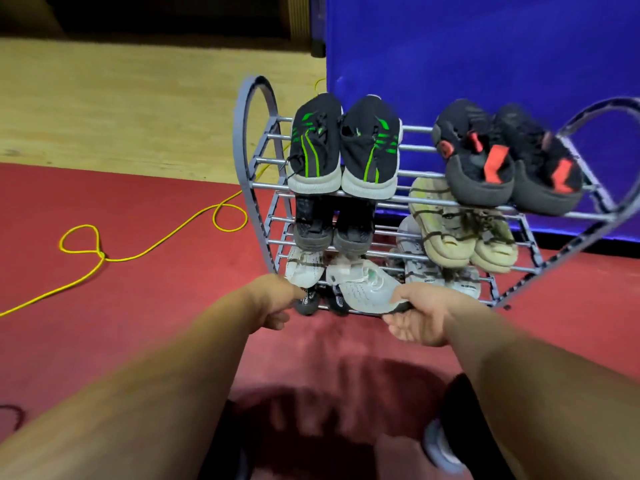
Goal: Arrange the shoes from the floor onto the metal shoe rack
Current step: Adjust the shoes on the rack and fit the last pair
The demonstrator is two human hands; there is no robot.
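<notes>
The right hand [417, 318] is nearest the work. It grips one end of a white shoe [367, 289], thumb on top and fingers [398, 332] curled under the sole. The left hand [275, 303] is level with it at the rack's [241, 147] front left corner. Its fingers are curled, but whether they hold or only touch anything cannot be told.

The white shoe lies between the two hands on the front edge of a low tier. Its long axis runs on a slant, from the right hand's grip up and left toward its mate [304, 268]. The mate sits lengthwise, front to back, near the left edge of the same tier. The coming move probably turns on that slant: the held end has to swing round until the shoe lies parallel beside its mate. The right hand has the hold and the left is nearer the far end, so the left could steady it.

A black pair [306, 301] shows just under the tier's front edge, and a grey pair [424, 271] sits toward its right edge. Farther up are a dark pair [313, 223] and a beige pair [446, 233]. On the top tier are a green-striped pair [315, 147] and a red-marked pair [485, 161]. No loose shoe shows on the red floor [138, 306], so the task looks almost finished.
</notes>
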